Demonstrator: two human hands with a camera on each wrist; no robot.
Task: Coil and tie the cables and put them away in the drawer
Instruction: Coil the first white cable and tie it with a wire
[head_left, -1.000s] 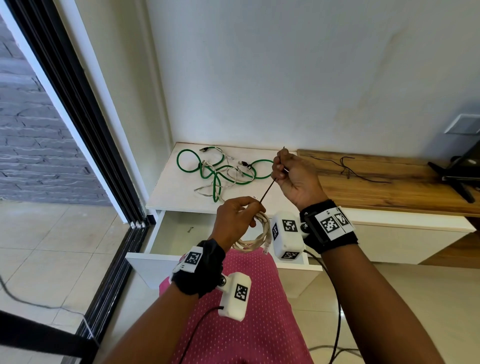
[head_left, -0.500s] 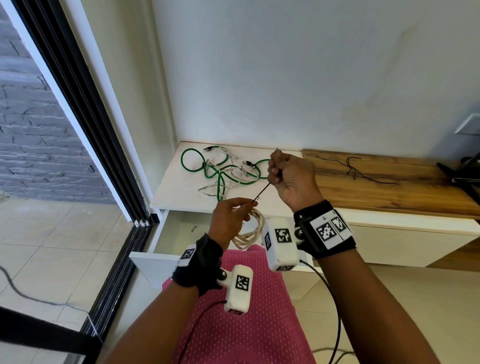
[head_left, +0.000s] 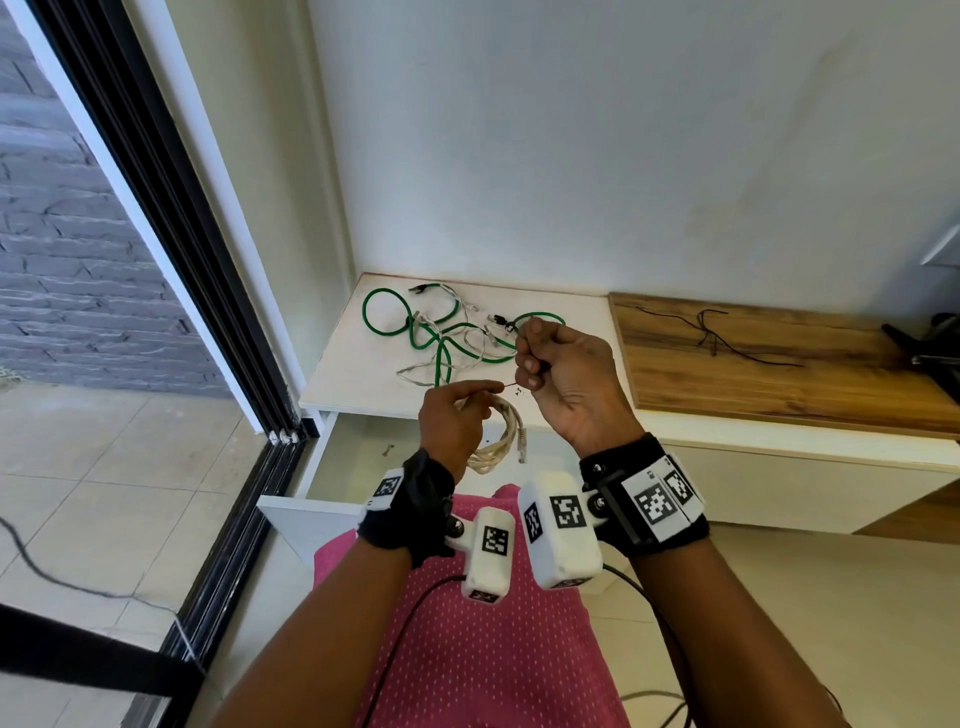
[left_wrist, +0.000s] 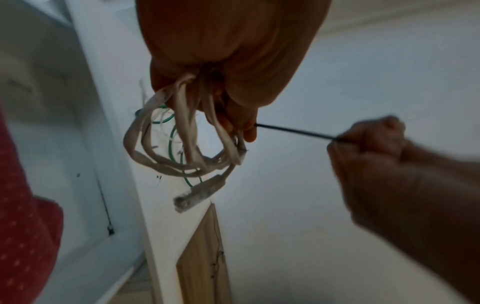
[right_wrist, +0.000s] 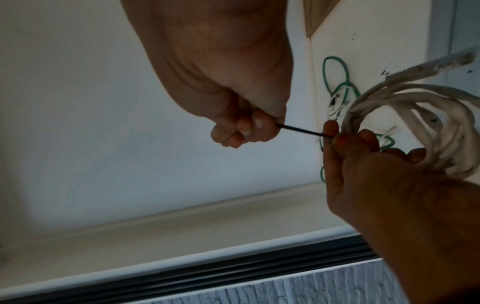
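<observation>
My left hand (head_left: 457, 415) grips a coiled white cable (head_left: 498, 441) above the open drawer (head_left: 353, 462); its loops and plug (left_wrist: 197, 193) hang below the fingers. A thin black tie (left_wrist: 293, 131) runs taut from my left fingertips to my right hand (head_left: 561, 374), which pinches it in a closed fist. In the right wrist view the black tie (right_wrist: 298, 130) spans the short gap between both hands, beside the white cable (right_wrist: 405, 123). A green cable (head_left: 415, 327) and another white cable (head_left: 467, 358) lie tangled on the white cabinet top (head_left: 363, 384).
Loose black ties (head_left: 711, 332) lie on the wooden top (head_left: 779, 379) to the right. A dark stand (head_left: 930, 348) sits at the far right. A sliding door frame (head_left: 208, 291) runs along the left. Pink cloth (head_left: 467, 649) covers my lap below the drawer.
My right hand has come down and closer to my left hand, so the stretch of black tie between them is shorter and lies flatter. The left hand still holds the coil.
</observation>
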